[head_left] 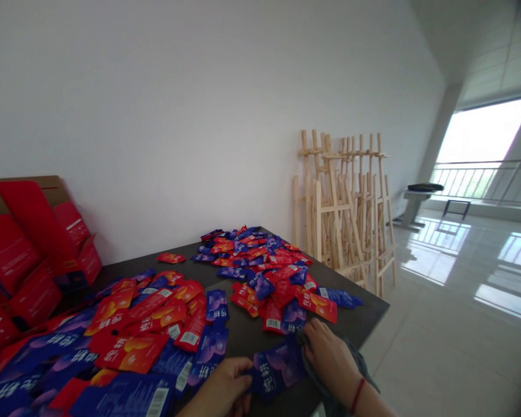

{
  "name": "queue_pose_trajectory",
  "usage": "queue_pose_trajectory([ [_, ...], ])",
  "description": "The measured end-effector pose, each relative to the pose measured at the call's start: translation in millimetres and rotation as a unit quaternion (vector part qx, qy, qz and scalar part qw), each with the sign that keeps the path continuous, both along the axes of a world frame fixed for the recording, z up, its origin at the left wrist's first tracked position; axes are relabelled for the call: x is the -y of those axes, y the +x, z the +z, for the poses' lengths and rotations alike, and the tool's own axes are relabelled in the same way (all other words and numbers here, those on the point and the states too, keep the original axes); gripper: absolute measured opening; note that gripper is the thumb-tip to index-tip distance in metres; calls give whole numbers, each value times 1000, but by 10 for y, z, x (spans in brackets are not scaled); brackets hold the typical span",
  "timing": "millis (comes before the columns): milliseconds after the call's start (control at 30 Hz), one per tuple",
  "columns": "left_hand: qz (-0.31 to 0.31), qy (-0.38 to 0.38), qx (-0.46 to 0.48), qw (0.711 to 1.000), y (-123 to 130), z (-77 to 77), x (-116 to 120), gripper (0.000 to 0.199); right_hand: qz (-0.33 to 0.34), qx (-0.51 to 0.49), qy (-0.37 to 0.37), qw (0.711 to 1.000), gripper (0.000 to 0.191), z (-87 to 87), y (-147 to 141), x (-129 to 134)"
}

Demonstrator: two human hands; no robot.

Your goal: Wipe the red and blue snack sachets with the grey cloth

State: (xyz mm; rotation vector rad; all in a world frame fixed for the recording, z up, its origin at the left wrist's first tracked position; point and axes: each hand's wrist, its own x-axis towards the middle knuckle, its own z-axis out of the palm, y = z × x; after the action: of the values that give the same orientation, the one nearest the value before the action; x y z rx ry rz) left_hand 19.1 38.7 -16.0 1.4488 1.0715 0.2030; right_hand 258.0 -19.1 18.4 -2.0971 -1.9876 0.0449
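Note:
A blue packet (280, 369) with white characters and purple round shapes is between my hands, just above or on the dark table. My left hand (228, 387) pinches its left end between thumb and fingers. Closed on a dark grey-green cloth (356, 358), my right hand (330, 353) presses against the packet's right end; a red cord circles that wrist. Just beyond my hands lies a heap of red and blue packets (282, 289). Another spread of packets (130, 353), blue and red-orange, covers the table to the left of my left hand.
Red open cartons (39, 243) stand at the table's left, beside a white wall (178, 116). The dark table (364, 315) ends at an edge on my right. Several wooden easels (342, 208) lean together beyond it, over a shiny tiled floor (443, 341).

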Motion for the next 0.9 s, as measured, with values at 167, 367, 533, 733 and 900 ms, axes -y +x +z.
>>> queue_pose_trajectory([
  [167,-47,394,-93,913,-97,366,78,25,-28,-4,39,999,21,121,323,16],
  [367,-224,657,-191,694,-94,283,202,10,81,-50,59,994,18,263,-193,111],
  [533,-272,665,-194,668,-89,194,222,7,181,4,8,983,13,71,-790,113],
  [733,-277,674,-170,663,-141,273,186,10,138,26,4,990,14,62,-662,18],
  [900,-305,630,-176,692,-151,397,191,11,75,32,-24,996,20,153,-260,-31],
])
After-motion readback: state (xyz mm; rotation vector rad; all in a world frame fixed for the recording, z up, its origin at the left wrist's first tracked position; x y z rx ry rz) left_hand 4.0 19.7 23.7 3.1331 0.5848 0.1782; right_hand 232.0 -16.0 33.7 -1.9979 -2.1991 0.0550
